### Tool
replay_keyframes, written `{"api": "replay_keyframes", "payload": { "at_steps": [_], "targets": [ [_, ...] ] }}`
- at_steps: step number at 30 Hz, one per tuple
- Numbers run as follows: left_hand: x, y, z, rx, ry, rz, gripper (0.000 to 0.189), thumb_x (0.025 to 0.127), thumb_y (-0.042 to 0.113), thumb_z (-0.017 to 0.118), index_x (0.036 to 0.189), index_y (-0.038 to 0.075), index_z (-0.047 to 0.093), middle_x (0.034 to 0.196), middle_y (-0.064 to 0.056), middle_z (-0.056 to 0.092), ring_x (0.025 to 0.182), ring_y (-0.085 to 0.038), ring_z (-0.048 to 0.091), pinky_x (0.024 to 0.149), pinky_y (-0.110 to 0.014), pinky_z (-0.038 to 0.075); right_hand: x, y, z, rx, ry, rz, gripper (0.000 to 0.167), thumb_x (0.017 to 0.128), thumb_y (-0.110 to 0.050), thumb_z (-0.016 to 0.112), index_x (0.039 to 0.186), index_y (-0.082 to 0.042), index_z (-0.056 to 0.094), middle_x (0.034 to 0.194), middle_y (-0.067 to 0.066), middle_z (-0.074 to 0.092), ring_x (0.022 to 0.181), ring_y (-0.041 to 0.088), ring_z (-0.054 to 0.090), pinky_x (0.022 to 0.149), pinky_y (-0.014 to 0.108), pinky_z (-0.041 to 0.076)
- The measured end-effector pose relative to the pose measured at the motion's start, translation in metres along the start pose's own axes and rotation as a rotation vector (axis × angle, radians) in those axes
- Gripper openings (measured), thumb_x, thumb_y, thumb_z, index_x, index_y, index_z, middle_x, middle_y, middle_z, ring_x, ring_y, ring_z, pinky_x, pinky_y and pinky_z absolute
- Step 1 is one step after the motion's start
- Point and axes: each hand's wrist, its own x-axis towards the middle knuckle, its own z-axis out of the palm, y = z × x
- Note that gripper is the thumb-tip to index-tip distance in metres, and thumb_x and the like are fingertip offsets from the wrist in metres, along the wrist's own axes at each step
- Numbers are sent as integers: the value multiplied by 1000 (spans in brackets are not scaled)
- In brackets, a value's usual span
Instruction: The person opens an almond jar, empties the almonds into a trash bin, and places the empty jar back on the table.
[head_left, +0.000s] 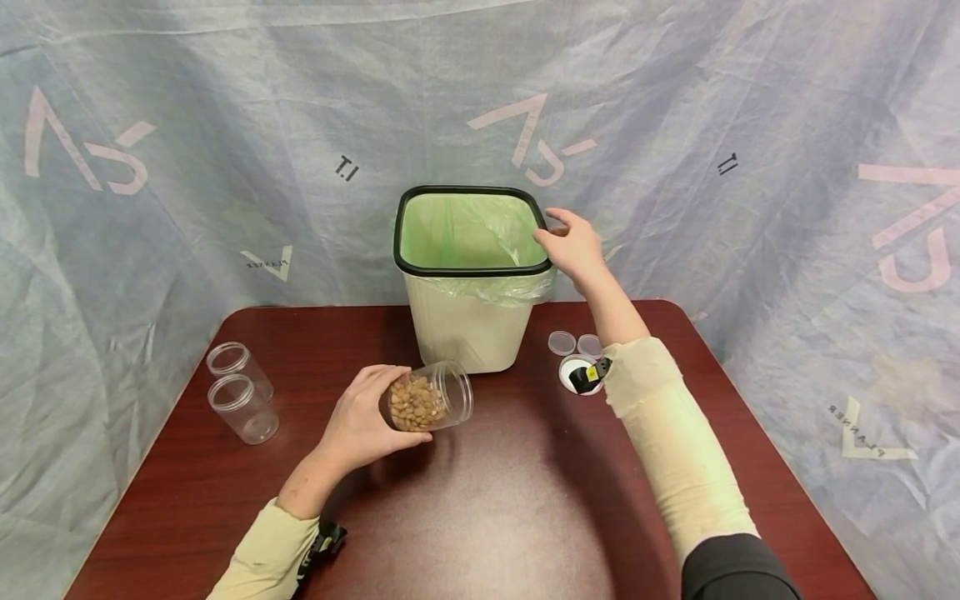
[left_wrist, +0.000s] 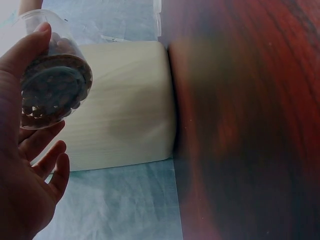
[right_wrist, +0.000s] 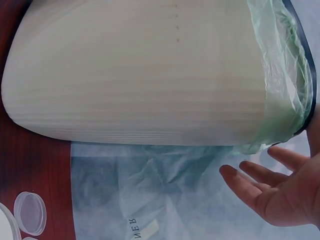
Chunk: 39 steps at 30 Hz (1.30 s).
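My left hand (head_left: 367, 417) grips a clear plastic jar (head_left: 454, 392) around its base end. The jar is tilted, its open mouth facing right, with brown nuggets (head_left: 414, 403) inside. In the left wrist view the jar's bottom (left_wrist: 55, 90) shows, the thumb over one side and fingers beneath. A cream trash bin (head_left: 472, 321) with a black rim and a green liner bag (head_left: 465, 229) stands behind the jar. Beside the bin's right rim is my right hand (head_left: 573, 246), its thumb at the rim. The right wrist view shows its fingers (right_wrist: 245, 192) spread loosely, gripping nothing.
Two clear jars (head_left: 251, 421) without lids stand on the left of the dark red table (head_left: 480, 508). Two clear lids (head_left: 561, 342) and a white disc (head_left: 573, 375) lie right of the bin, partly behind my right wrist. Grey cloth (head_left: 300, 100) hangs around the table.
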Motion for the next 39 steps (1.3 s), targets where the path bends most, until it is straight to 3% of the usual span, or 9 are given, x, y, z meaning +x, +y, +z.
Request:
{"api": "replay_keyframes", "payload": {
  "at_steps": [12,17,28,39],
  "targets": [
    [4,-4,-11,-7,4,-15,95,45,54,93,125,13,62,119,0,59,115,-16,50,91,-42,46,3,-2,7,-57,-2,1,48,92,-18,56,140,-25,54,132,8,58,120,24,49,80,35,46],
    [11,-4,-18,-25,2,-9,95,46,53,93,125,13,61,119,0,60,116,-16,50,92,-41,45,1,-5,6,-82,-5,-5,47,93,-16,55,139,-23,56,132,8,56,120,25,48,76,35,44],
    [26,-3,-35,-23,35,12,96,44,49,95,126,13,61,120,2,60,117,-14,49,93,-39,44,1,-7,10,-68,12,-8,46,92,-14,56,137,-21,58,127,7,59,125,28,41,84,37,42],
    [39,0,-53,-10,70,50,93,44,47,95,124,13,61,118,2,61,115,-15,50,94,-37,42,-1,-5,13,-45,2,17,46,93,-13,55,138,-20,56,134,8,56,133,28,34,92,40,40]
  ]
}}
